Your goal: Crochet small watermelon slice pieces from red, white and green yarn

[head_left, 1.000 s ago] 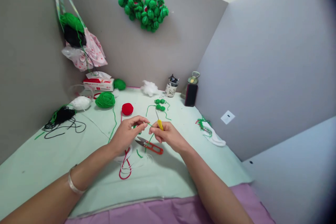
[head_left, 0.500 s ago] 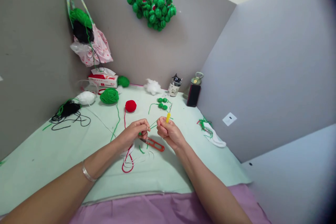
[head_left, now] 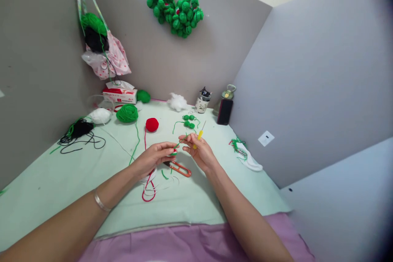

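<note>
My left hand (head_left: 156, 156) pinches a small green, white and red crochet piece (head_left: 174, 152) between thumb and fingers. A short strand of green yarn (head_left: 177, 145) rises from it toward my right hand (head_left: 199, 151). That hand is closed round the yellow handle of a crochet hook (head_left: 200, 134), its thin metal tip pointing up and away. Below the hands lie orange thread snips (head_left: 181, 168), with green yarn scraps (head_left: 165, 175) beside them. A loop of red yarn (head_left: 148, 200) and white strands lie under my left wrist.
A red yarn ball (head_left: 152, 125), a green yarn ball (head_left: 127, 113), a white yarn ball (head_left: 101, 116) and black yarn (head_left: 80, 130) lie to the left. Small green crochet balls (head_left: 188, 121), white stuffing (head_left: 177, 102), a jar (head_left: 202, 102) and a phone (head_left: 225, 111) are toward the back.
My left hand has turned and its fingers have straightened, so the crochet piece shows. My right fingers have loosened from a fist and the hook now leans right.
</note>
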`<action>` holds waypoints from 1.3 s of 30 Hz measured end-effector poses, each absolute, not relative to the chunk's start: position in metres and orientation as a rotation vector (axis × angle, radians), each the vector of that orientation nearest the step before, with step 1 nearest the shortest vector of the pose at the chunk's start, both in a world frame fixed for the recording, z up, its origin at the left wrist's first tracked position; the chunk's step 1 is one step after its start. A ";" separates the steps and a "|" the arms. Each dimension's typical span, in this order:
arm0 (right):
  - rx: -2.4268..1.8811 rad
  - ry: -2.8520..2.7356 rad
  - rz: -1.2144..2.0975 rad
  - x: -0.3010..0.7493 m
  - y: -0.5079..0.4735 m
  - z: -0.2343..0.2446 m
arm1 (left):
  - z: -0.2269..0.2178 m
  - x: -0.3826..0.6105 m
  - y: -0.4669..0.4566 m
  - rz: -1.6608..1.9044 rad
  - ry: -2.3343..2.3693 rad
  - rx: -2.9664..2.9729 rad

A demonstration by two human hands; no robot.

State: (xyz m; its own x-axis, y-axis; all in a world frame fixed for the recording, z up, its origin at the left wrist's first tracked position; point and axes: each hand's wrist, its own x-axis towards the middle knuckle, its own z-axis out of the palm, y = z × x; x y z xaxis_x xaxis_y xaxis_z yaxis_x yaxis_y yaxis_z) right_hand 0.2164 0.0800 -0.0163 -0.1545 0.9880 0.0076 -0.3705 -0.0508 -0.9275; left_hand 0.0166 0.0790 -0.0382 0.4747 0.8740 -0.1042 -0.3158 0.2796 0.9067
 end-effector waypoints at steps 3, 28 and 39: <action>-0.869 -1.021 1.482 0.214 0.080 -0.018 | -0.037 0.018 0.078 0.883 0.696 1.008; -0.805 -1.069 1.666 0.210 0.079 -0.019 | -0.041 0.019 0.074 0.736 0.683 1.136; -0.973 -0.967 1.298 0.230 0.094 -0.028 | -0.043 0.015 0.081 0.880 0.737 0.948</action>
State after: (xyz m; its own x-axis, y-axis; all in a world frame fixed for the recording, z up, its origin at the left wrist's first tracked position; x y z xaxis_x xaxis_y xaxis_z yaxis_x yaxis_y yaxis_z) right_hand 0.2303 0.0940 -0.0278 0.0362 0.9991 0.0214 -0.3066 0.0315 -0.9513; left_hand 0.0154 0.0809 -0.0426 0.4541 0.8786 -0.1475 -0.3002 0.3068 0.9032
